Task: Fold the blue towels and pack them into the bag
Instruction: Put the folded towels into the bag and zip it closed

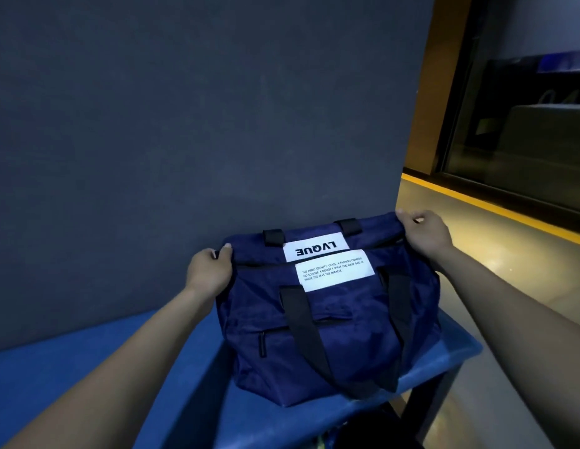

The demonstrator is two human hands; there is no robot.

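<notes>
The navy bag (327, 319) sits on the blue bench (87, 367), pushed up against the dark grey wall (185, 108), its black straps (301, 322) draped down the near side. The left hand (210, 273) has its grip clamped on the bag's upper left corner, and the right hand (426, 231) pinches the upper right corner.

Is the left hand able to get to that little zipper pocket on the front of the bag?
Probably yes. The zipper pocket faces the person on the bag's near left side with nothing covering it. But the left hand now holds the bag's top corner and must let go first.
</notes>
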